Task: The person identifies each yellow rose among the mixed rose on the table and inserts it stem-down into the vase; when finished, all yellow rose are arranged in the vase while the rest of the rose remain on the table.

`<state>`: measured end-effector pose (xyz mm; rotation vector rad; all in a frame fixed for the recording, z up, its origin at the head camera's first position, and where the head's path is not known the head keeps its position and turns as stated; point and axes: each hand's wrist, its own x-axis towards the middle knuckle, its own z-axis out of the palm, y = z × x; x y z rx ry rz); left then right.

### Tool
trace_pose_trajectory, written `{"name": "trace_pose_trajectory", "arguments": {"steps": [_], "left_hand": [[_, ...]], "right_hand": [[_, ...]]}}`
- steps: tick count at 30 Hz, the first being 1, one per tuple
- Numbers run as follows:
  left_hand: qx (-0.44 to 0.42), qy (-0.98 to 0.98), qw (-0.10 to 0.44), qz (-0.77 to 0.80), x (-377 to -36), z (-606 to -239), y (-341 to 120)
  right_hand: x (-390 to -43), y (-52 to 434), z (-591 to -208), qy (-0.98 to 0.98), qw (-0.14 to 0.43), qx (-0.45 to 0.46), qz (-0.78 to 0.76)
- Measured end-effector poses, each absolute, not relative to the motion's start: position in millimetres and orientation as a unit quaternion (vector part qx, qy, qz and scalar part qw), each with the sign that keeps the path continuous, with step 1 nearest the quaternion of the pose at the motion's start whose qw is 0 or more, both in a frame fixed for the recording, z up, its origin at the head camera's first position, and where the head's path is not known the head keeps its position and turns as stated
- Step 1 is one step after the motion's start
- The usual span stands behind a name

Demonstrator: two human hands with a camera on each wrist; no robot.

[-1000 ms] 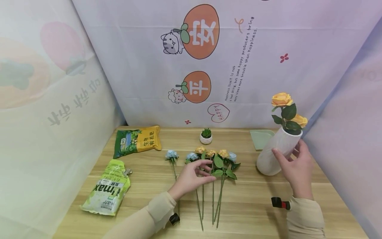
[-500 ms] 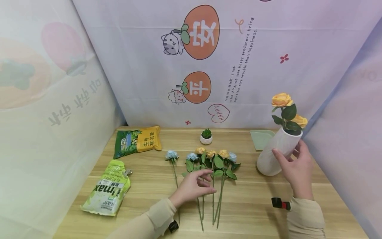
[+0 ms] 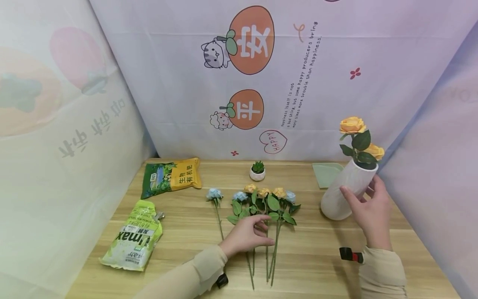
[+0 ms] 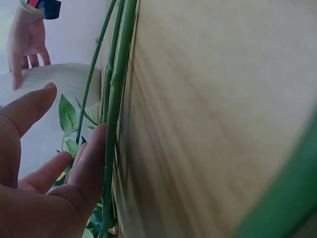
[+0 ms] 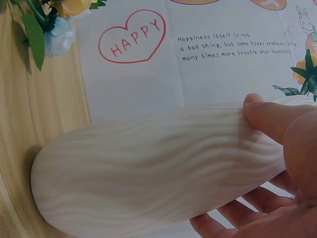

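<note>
A tilted white ribbed vase (image 3: 345, 193) stands at the right, two yellow roses (image 3: 352, 125) in its mouth. My right hand (image 3: 373, 214) grips it near the top; in the right wrist view the thumb lies on one side of the vase (image 5: 148, 168) and the fingers on the other. Over the row of loose yellow roses (image 3: 279, 192) and blue roses (image 3: 240, 196) lying mid-table is my left hand (image 3: 247, 234). Its thumb and fingers are apart, with fingertips right beside the green stems (image 4: 115, 84) in the left wrist view.
One blue rose (image 3: 214, 193) lies apart, left of the row. Further left are a green-and-yellow bag (image 3: 171, 177) and a clipped lime-green bag (image 3: 134, 238). A small potted succulent (image 3: 257, 171) and a pale green tray (image 3: 325, 174) sit at the back, before a printed cloth wall (image 3: 179, 95).
My left hand has moved toward me and slightly right, from the leaves down along the stems. The right hand and the vase have stayed in place.
</note>
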<state>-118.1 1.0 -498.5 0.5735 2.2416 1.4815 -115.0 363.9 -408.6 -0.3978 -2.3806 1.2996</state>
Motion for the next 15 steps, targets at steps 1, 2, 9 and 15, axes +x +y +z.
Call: {"name": "trace_pose_trajectory", "arguments": {"steps": [1,2,9,15], "left_hand": [[0.204,0.800,0.197,0.529,-119,-499,2],[0.205,0.801,0.197,0.527,-120,-499,3],[0.203,0.825,0.188,0.493,-123,-498,11],[0.188,0.834,0.176,0.487,-124,-498,20]], "right_hand": [[-115,364,-408,-0.852,0.199,-0.143,0.463],[-115,363,-408,-0.852,0.199,-0.144,0.462],[-115,363,-406,-0.853,0.200,-0.141,0.461],[-114,363,-406,-0.856,0.195,-0.146,0.457]]}}
